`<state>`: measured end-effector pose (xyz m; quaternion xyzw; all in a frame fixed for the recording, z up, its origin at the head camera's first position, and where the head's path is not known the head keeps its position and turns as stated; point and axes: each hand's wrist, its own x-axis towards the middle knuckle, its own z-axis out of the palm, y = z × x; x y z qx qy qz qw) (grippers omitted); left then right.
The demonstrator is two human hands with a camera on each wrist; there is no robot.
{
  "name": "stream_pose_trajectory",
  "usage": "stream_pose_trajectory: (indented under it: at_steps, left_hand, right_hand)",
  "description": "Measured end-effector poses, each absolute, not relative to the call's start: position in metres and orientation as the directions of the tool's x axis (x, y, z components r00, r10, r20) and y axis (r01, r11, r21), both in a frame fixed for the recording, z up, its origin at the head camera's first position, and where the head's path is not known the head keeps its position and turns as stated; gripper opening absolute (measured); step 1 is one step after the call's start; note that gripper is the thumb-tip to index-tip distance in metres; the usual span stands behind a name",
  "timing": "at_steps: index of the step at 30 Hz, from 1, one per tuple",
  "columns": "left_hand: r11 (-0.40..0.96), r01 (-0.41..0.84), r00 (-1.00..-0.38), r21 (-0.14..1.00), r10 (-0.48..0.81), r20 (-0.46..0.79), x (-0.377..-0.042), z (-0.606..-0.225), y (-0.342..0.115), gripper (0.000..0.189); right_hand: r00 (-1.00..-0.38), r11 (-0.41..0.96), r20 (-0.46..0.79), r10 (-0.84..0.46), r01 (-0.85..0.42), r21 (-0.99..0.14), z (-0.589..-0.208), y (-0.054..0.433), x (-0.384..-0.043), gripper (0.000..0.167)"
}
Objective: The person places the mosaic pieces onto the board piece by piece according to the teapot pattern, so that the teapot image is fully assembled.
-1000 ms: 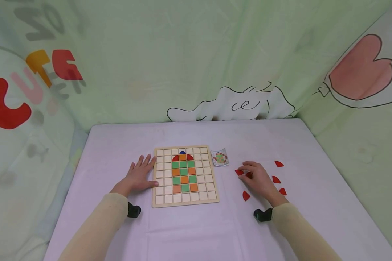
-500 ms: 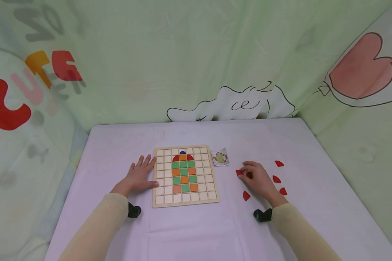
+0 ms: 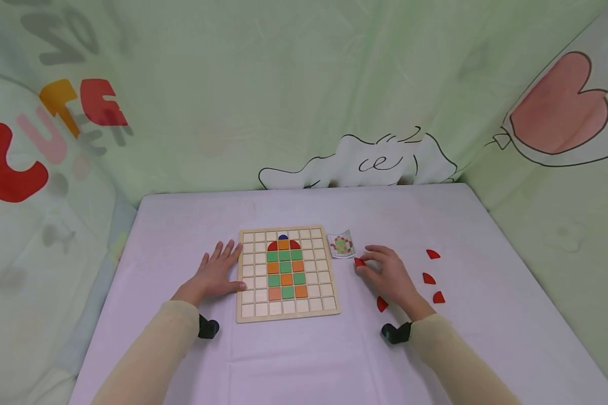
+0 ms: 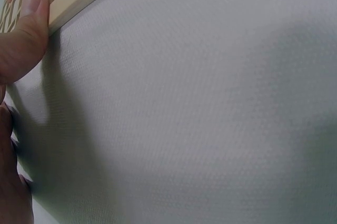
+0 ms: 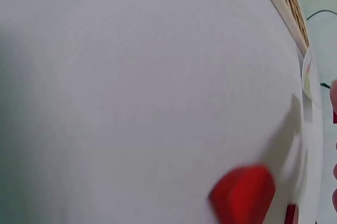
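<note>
My left hand [image 3: 217,273] lies with its fingers spread at the left edge of a wooden grid board [image 3: 316,312]. In the left wrist view its thumb [image 4: 32,29] rests on the board's rim. Green and orange square tiles, two red quarter-circle tiles and a blue rounded tile stand in the grid. Right of the board, my right hand [image 3: 389,279] pinches a red quarter-circle tile [image 3: 360,262] between thumb and fingers, above the tablecloth. Another red tile [image 3: 382,304] lies just below that hand, large and blurred in the right wrist view.
A small pattern card [image 3: 342,244] with a coloured design lies against the board's upper right side. Three more red tiles [image 3: 428,278] are scattered right of the right hand. Fabric walls surround the table [image 3: 304,360] at the back and sides.
My right hand has lifted a red tile from the scattered ones and moved left with it, toward the board. A tile at its wrist shifted slightly. My left hand stays put.
</note>
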<state>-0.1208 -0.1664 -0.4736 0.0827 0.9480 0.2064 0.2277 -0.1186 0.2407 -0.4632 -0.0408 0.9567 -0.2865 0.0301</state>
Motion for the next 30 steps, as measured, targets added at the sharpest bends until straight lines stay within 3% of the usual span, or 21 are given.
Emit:
stream_pose_trajectory:
  at_steps: [10,22,30]
  left_hand:
    - [0.897,0.077,-0.882,0.436,0.265,-0.390,-0.120,-0.473,-0.169,0.105]
    - [0.897,0.072,-0.887,0.436,0.257,-0.383,-0.121,-0.476,-0.169,0.105]
    - [0.896,0.054,-0.887,0.441,0.246,-0.391,-0.121,-0.475,-0.167,0.106]
  right_hand:
    - [-0.979,0.780,0.078,-0.188,-0.197,-0.594,-0.462,0.207,-0.132,0.027]
    - [-0.979,0.784,-0.006,-0.202,-0.158,-0.601,-0.466,0.166,-0.145,0.027]
    - [-0.963,0.816,0.015,-0.269,-0.236,-0.527,-0.468,0.152,-0.153,0.025]
